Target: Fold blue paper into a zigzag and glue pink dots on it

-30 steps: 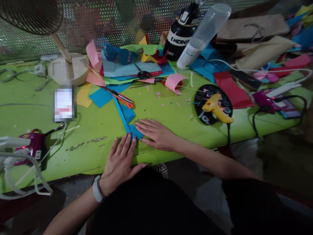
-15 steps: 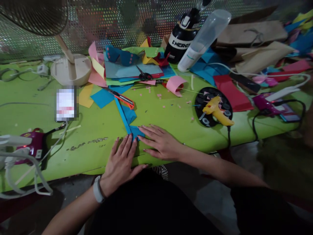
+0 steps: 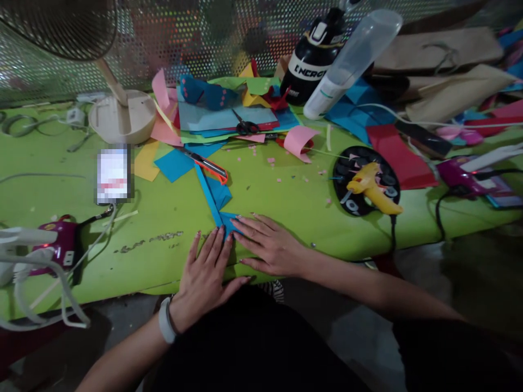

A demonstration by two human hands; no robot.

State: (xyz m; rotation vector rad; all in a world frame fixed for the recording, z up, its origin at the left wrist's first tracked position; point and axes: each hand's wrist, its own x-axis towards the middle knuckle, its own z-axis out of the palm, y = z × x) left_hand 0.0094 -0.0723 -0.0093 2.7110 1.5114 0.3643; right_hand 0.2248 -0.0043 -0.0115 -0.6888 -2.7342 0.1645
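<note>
Near the table's front edge, my left hand [image 3: 206,267] lies flat with fingers stretched, its fingertips on a small piece of blue paper [image 3: 229,219]. From the right, my right hand [image 3: 272,245] rests on the same paper, fingers out and palm down. Both hands partly cover the piece, so its full shape is hidden. A narrow blue paper strip [image 3: 209,197] runs from it up toward an orange box cutter [image 3: 210,167]. Beside the strip lies another blue paper scrap [image 3: 219,191].
A yellow glue gun [image 3: 373,188] rests on a round black tray [image 3: 342,204] at right. Scissors [image 3: 246,126] lie on stacked coloured paper. Behind are a black bottle [image 3: 304,71] and a fan [image 3: 122,117]. Corded power strips [image 3: 61,245] and a phone [image 3: 113,174] sit at left.
The camera view has shifted slightly, so the table's things appear a little farther right. Both hands stay flat on the blue paper, with hardly any movement.
</note>
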